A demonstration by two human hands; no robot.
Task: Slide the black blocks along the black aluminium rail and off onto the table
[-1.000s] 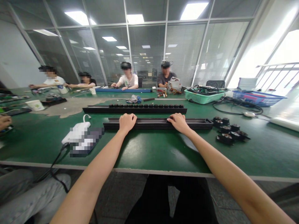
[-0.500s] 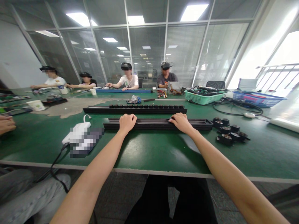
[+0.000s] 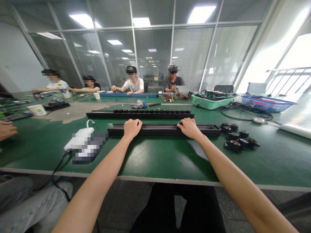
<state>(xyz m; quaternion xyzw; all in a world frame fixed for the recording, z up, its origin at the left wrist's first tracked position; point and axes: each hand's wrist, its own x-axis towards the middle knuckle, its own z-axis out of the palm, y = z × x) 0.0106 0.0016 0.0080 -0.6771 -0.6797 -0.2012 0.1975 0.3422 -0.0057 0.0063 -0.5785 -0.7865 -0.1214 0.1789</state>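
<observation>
A long black channel rail [image 3: 157, 130] lies crosswise on the green table in front of me. Wrapped over its left part is my left hand [image 3: 132, 127], fingers curled round the near wall. My right hand [image 3: 189, 127] is closed at the right part of the rail, thumb and fingers pinching down at the channel. A small black part [image 3: 178, 125] shows at those fingertips, mostly hidden by them. Beyond lies a second black rail [image 3: 141, 115], with a row of black modules [image 3: 155, 111] set along it. Several loose black modules [image 3: 240, 139] rest right of the near rail.
To the left are a white device [image 3: 81, 136], a blurred-out dark object [image 3: 91, 150] and a paper cup [image 3: 37, 110]. Another person's hand [image 3: 7, 128] is at the left edge. Farther back stand a green basket [image 3: 211, 102], a blue basket [image 3: 269, 104] and cables; several people sit opposite.
Both hands stay almost where they were on the near rail. Across the table, the hand of the person in white has shifted slightly.
</observation>
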